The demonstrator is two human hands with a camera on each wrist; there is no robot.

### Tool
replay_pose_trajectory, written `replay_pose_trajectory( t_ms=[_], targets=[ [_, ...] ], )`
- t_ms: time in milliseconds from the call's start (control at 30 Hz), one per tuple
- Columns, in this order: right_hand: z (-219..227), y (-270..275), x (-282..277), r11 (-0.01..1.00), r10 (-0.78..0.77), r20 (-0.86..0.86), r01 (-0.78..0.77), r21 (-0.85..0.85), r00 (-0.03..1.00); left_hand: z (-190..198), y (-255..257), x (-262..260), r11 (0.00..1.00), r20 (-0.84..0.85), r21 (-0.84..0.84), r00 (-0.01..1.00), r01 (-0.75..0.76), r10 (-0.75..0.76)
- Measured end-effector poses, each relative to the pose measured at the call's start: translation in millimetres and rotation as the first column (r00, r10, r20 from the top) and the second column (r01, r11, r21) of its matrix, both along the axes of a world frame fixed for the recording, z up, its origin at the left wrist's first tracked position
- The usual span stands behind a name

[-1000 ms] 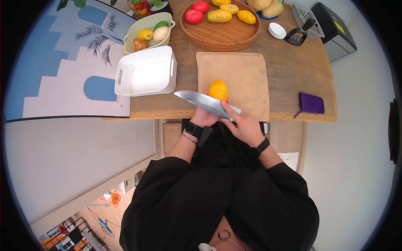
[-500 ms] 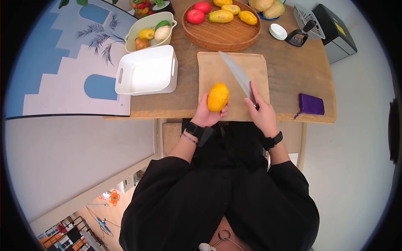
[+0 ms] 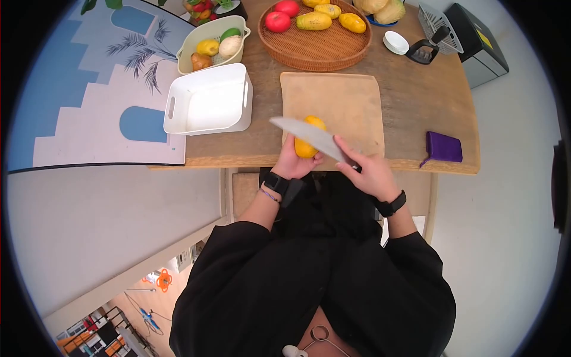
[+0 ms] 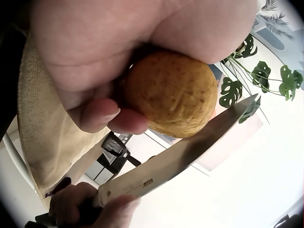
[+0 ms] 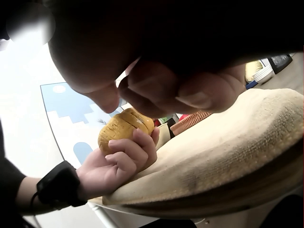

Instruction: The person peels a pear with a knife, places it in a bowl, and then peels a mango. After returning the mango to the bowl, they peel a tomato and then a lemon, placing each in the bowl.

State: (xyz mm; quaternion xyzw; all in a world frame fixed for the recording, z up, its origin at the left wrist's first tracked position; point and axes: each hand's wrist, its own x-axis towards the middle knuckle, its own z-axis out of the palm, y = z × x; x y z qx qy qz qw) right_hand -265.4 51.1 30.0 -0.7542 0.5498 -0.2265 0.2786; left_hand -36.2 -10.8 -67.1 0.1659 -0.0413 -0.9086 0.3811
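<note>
A yellow mango (image 3: 305, 149) sits in my left hand (image 3: 290, 162), whose fingers curl round it above the near edge of a tan cutting mat (image 3: 333, 95). Dark cut lines cross the mango's skin (image 5: 124, 130) in the right wrist view. My right hand (image 3: 376, 177) grips a large kitchen knife (image 3: 315, 138) by its dark handle. The broad blade (image 4: 161, 166) slants close past the mango in the left wrist view, its tip beyond the fruit. From the head view the blade overlaps the mango and hides its middle.
A white bin (image 3: 208, 104) stands left of the mat, with a pale green fruit basket (image 3: 186, 53) behind it. A wicker tray (image 3: 309, 59) of red and yellow produce lies beyond the mat. To the right are a purple pouch (image 3: 444, 147) and a small white dish (image 3: 395, 42).
The knife crossed the mango, then swung away to the right with its tip pointing forward, and now lies across the mango again. The left hand has kept hold of the fruit.
</note>
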Motion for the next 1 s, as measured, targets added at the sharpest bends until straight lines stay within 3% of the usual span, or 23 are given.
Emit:
replay_pose_trajectory(
  t_ms=[33,133,167,200,233,300,333,467,533,600,633,667,733,767,900,967,1000],
  targets=[
    [-2.8,0.0,-1.1,1.0,-0.004,-0.003,0.004,-0.004,1.0,1.2,-0.5,-2.6,0.991,0.066,0.116,0.997,-0.058,0.051],
    [-4.9,0.6,2.6,0.999,0.039,0.108,-0.034,-0.042,0.993,4.5,-2.4,-4.4,0.988,0.084,0.143,0.995,-0.065,0.054],
    [-1.1,1.4,4.5,0.997,-0.059,-0.079,0.054,-0.057,0.995,4.8,-1.4,-2.9,0.987,0.087,0.147,0.995,-0.069,0.056],
    [2.7,0.9,6.1,0.986,-0.16,-0.261,0.14,-0.093,0.952,5.5,-2.7,-1.8,0.999,0.069,0.048,0.998,-0.018,0.015],
    [-1.5,-0.6,5.8,0.985,-0.163,-0.261,0.143,-0.096,0.952,6.4,-5.6,-1.8,0.998,0.055,-0.058,0.998,0.035,-0.032],
    [-13.8,-3.7,3.8,0.93,-0.298,-0.061,0.275,-0.244,0.953,7.9,-7.6,-2.4,0.998,0.05,-0.06,0.998,0.032,-0.03],
    [-16.3,-3.8,1.8,0.931,-0.297,-0.061,0.275,-0.242,0.953,8.0,-6.1,-1.9,0.998,0.046,-0.054,0.999,0.025,-0.022],
    [-10.9,2.6,3.8,0.951,-0.225,-0.053,0.207,-0.231,0.973,9.1,-5.7,-2.7,0.999,0.077,-0.038,0.997,0.018,-0.015],
    [-9.2,11.4,8.1,0.971,-0.176,-0.088,0.158,-0.178,0.98,10.2,-4.3,-2.8,1.0,-0.113,-0.002,0.994,0.0,0.0],
    [-14.1,21.8,14.1,0.995,-0.04,-0.128,0.029,-0.092,0.991,16.5,-1.5,-10.5,0.974,0.165,0.173,0.979,-0.147,0.118],
    [-7.6,26.9,19.2,0.999,0.001,-0.126,-0.007,-0.048,0.992,1.2,-8.0,-3.9,0.994,-0.064,-0.088,0.996,-0.061,0.056],
    [-9.0,31.7,22.9,0.999,0.004,-0.126,-0.01,-0.048,0.992,-14.1,-6.8,-1.2,0.997,0.111,-0.04,0.991,-0.07,0.074],
    [-10.1,38.1,28.8,0.989,0.126,-0.018,-0.124,0.086,0.992,-2.9,-15.5,3.7,0.976,-0.154,-0.13,0.969,0.176,-0.195],
    [-8.5,40.3,29.9,0.981,0.154,-0.044,-0.147,0.127,0.987,1.3,-10.2,-0.7,0.998,-0.04,-0.008,0.997,0.059,-0.06],
    [-7.9,40.9,31.6,0.991,0.089,-0.009,-0.088,0.103,0.996,-2.6,-12.2,1.4,0.979,-0.067,-0.119,0.982,0.168,-0.176],
    [-3.3,36.8,30.2,0.998,0.036,0.056,-0.039,0.05,0.998,2.3,-6.1,-3.7,0.999,0.121,-0.028,0.992,-0.022,0.025],
    [-2.0,34.7,29.4,0.998,0.036,0.055,-0.039,0.048,0.998,0.9,-7.2,-3.6,0.999,0.12,-0.03,0.992,-0.022,0.026]
  ],
)
